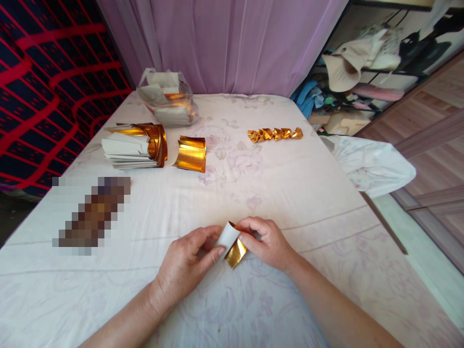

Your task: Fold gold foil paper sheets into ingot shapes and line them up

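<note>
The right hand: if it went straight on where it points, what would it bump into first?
The gold-and-white paper that the right hand is touching; beyond it, probably the left hand, though depth is unclear.

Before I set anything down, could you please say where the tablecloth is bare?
Bare tablecloth shows between the folded gold foil strip and right hand, and between the curled gold sheets and left hand. Far left is crowded: paper stack and plastic bag.
</note>
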The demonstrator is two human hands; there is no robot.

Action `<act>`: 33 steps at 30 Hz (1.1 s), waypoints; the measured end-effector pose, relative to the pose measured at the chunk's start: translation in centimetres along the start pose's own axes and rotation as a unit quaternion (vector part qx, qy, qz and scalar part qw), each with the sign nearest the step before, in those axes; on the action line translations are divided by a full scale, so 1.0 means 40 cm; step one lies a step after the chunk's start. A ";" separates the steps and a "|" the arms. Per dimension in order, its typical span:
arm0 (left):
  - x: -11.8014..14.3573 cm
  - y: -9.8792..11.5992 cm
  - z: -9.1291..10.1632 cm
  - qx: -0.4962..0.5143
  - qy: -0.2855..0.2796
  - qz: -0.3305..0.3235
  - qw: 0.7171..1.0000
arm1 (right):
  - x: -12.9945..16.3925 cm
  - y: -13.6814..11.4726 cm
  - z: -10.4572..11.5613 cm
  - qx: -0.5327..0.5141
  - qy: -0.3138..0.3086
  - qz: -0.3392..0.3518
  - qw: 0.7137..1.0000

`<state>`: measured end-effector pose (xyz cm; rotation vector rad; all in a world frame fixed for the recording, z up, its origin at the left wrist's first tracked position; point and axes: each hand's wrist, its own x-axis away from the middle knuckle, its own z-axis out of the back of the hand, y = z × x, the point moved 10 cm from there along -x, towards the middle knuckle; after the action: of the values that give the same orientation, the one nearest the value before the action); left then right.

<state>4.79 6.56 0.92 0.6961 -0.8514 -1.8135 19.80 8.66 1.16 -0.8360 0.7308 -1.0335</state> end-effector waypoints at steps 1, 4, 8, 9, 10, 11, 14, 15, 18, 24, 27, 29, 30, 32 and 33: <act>0.000 -0.002 0.000 0.005 0.002 0.006 1.000 | -0.001 -0.004 0.001 0.002 0.000 0.006 1.000; -0.003 -0.002 0.003 0.011 0.003 0.011 1.000 | -0.001 -0.016 0.003 0.015 0.001 0.025 1.000; -0.006 0.012 0.010 -0.005 0.002 -0.012 1.000 | 0.000 -0.028 0.002 0.023 -0.003 0.044 0.999; -0.006 0.015 0.014 -0.010 0.006 -0.019 1.000 | 0.000 -0.028 0.003 0.020 0.000 0.044 0.999; -0.006 0.018 0.018 -0.016 0.011 -0.027 0.999 | 0.000 -0.026 0.005 0.014 0.007 0.042 0.999; -0.005 0.019 0.021 -0.022 0.016 -0.033 0.999 | 0.000 -0.022 0.009 0.009 0.020 0.039 0.999; 0.001 0.023 0.023 -0.046 0.022 -0.054 0.997 | 0.002 -0.005 0.024 -0.002 0.065 0.029 0.997; 0.003 0.024 0.021 -0.054 0.021 -0.060 0.997 | 0.002 -0.001 0.028 -0.004 0.076 0.029 0.997; 0.008 0.024 0.017 -0.073 0.016 -0.070 0.995 | 0.005 -0.008 0.041 -0.010 0.097 0.056 0.994; 0.001 0.018 0.041 -0.020 0.035 -0.063 0.997 | 0.011 -0.067 0.061 -0.001 0.095 0.140 0.986; -0.003 0.032 0.062 -0.017 0.065 -0.092 0.993 | 0.016 -0.087 0.066 0.025 0.104 0.169 0.980; 0.001 0.054 0.068 -0.042 0.081 -0.133 0.987 | 0.020 -0.101 0.067 0.042 0.113 0.195 0.973; 0.005 0.068 0.070 -0.061 0.088 -0.158 0.982 | 0.023 -0.107 0.067 0.051 0.117 0.206 0.970; 0.017 0.096 0.070 -0.111 0.101 -0.203 0.968 | 0.026 -0.116 0.066 0.068 0.123 0.222 0.965; 0.023 0.110 0.070 -0.142 0.108 -0.222 0.959 | 0.027 -0.118 0.065 0.079 0.125 0.226 0.963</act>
<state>4.60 5.17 6.02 0.9278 -0.2898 -2.1502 20.33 7.01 6.36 -0.3739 0.9861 -0.7753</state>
